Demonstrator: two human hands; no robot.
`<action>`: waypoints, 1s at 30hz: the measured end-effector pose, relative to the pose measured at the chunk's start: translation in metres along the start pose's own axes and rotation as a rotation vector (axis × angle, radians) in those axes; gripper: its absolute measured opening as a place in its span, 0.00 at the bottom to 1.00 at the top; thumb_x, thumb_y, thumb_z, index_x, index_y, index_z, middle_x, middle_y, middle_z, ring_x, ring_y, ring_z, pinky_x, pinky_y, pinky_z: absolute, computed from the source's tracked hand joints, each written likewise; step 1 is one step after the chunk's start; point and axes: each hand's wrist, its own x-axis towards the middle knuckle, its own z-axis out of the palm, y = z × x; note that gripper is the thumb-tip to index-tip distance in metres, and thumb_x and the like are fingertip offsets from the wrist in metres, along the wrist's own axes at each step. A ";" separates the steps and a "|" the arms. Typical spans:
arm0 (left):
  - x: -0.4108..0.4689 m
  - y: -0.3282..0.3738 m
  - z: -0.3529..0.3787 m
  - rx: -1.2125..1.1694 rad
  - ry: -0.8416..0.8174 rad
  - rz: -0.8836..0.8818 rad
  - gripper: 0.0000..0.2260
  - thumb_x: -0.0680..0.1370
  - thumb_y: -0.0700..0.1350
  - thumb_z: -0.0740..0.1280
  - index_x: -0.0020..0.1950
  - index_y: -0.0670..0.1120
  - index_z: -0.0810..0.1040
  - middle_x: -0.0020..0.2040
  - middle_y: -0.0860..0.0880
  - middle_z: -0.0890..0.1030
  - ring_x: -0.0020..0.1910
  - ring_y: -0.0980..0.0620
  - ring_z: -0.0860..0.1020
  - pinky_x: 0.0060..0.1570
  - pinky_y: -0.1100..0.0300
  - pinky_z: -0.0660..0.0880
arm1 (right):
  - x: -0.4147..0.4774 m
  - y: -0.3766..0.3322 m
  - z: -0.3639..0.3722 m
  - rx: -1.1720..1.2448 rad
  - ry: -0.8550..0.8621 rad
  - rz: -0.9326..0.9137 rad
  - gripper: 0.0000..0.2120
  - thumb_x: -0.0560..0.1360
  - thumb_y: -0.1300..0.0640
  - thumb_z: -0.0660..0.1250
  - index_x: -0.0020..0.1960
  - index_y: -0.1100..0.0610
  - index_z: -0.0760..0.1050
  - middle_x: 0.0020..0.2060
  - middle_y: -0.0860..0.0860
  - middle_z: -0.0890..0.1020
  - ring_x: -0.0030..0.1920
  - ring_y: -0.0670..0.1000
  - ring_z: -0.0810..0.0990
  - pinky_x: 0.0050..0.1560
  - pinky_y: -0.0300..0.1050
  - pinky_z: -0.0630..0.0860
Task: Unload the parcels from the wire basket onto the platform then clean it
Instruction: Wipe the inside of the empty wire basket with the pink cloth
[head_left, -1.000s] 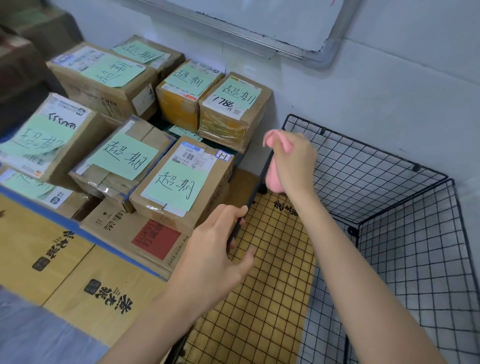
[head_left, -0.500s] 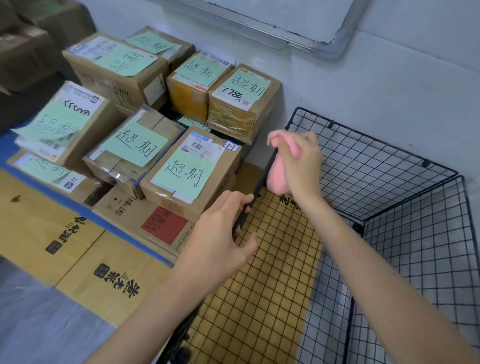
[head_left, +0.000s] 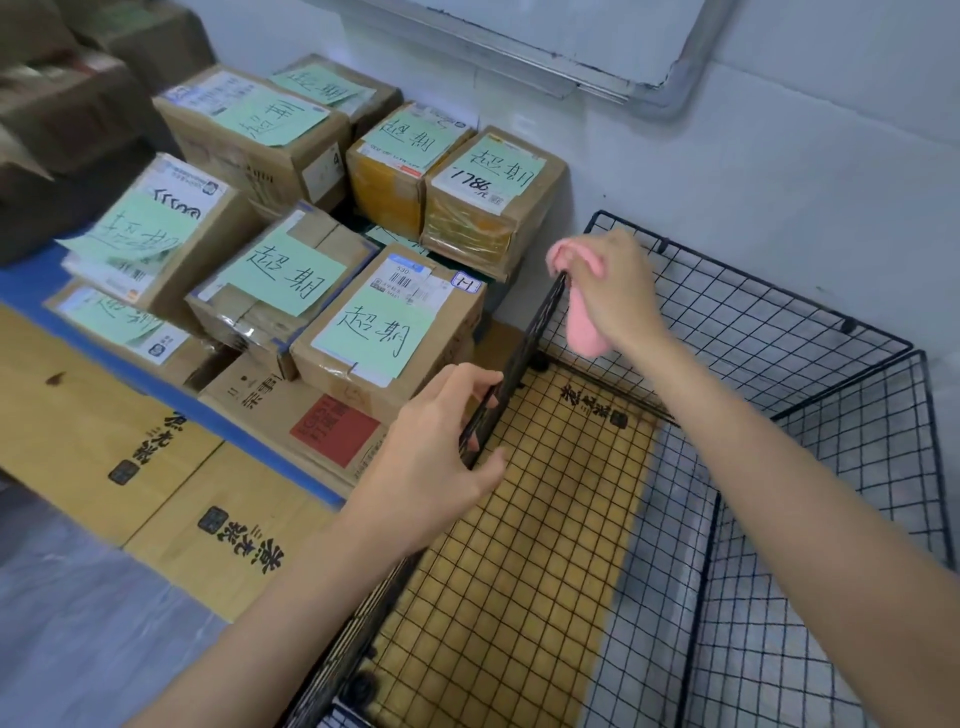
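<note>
R hand (head_left: 615, 291) rubs soft pink cloth (head_left: 584, 325) (crumpled) on wire basket (head_left: 779, 332).

Black wire basket (head_left: 753, 322) standing empty and open-topped, just right of the parcels, yellowish cardboard showing through its mesh floor. Parcels (head_left: 384, 332), brown cartons bearing green handwritten notes, sitting stacked on the cardboard-covered platform (head_left: 78, 415). Pink cloth (head_left: 584, 327) hanging bunched at the basket's left rim, right hand (head_left: 618, 291) gripping it; left hand (head_left: 431, 457) holding the same rim.
</note>
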 end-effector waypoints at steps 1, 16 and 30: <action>0.000 0.000 0.001 0.003 0.004 0.005 0.24 0.73 0.44 0.74 0.66 0.55 0.70 0.54 0.60 0.74 0.46 0.61 0.75 0.44 0.72 0.73 | -0.011 -0.003 0.000 -0.008 -0.047 -0.023 0.11 0.81 0.51 0.60 0.50 0.48 0.81 0.53 0.51 0.75 0.53 0.50 0.73 0.59 0.47 0.72; 0.003 -0.002 0.002 0.034 0.042 0.033 0.24 0.72 0.43 0.75 0.65 0.53 0.71 0.53 0.58 0.76 0.46 0.60 0.76 0.46 0.69 0.74 | 0.068 0.036 -0.010 -0.158 -0.053 -0.093 0.13 0.83 0.55 0.57 0.47 0.49 0.79 0.51 0.54 0.80 0.51 0.51 0.74 0.53 0.45 0.67; 0.004 -0.007 0.004 0.062 0.071 0.082 0.21 0.71 0.43 0.75 0.62 0.50 0.74 0.51 0.58 0.76 0.47 0.65 0.75 0.44 0.76 0.68 | -0.096 -0.024 0.025 0.210 -0.025 -0.104 0.09 0.82 0.56 0.62 0.55 0.53 0.80 0.47 0.49 0.72 0.46 0.36 0.70 0.48 0.25 0.64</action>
